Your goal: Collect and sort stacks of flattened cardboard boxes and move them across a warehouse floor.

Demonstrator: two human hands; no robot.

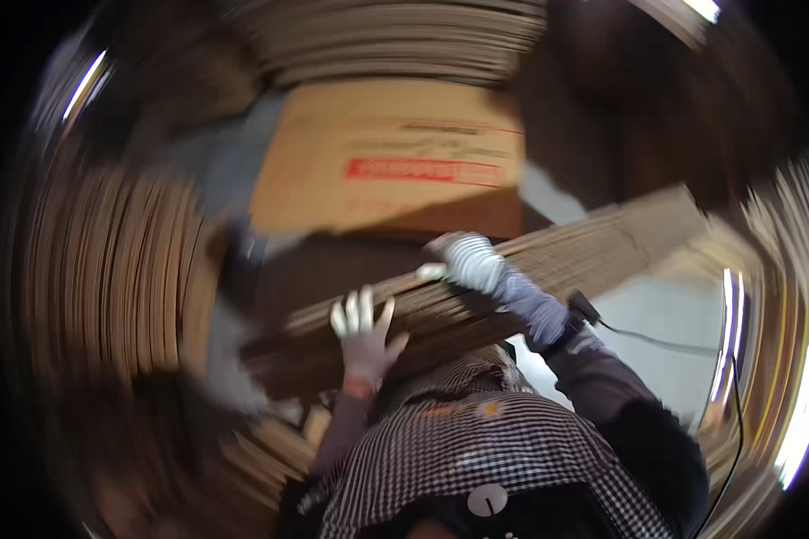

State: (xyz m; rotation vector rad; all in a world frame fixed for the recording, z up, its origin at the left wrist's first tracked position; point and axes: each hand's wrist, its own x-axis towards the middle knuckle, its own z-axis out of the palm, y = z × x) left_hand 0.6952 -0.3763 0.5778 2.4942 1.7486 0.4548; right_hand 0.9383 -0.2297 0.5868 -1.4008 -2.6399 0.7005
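A long stack of flattened brown cardboard [593, 242] lies slantwise in front of me, its layered edges blurred. My left hand [366, 340], in a pale glove with whitish fingertips, rests on the near left part of the stack, fingers spread. Farther right, my right hand [474, 262], in a white and grey glove, is closed at the stack's upper edge. Its fingers curl inward, and blur hides what they hold, if anything. Beyond the stack lies a flat tan cardboard carton [391, 148] with red and dark printing.
Tall piles of flattened cardboard stand at the left [122, 269] and the far side [404, 40]. A dark cable [660, 341] runs over the pale floor [665, 310] on the right. More cardboard sheets [270, 458] lie near my left arm.
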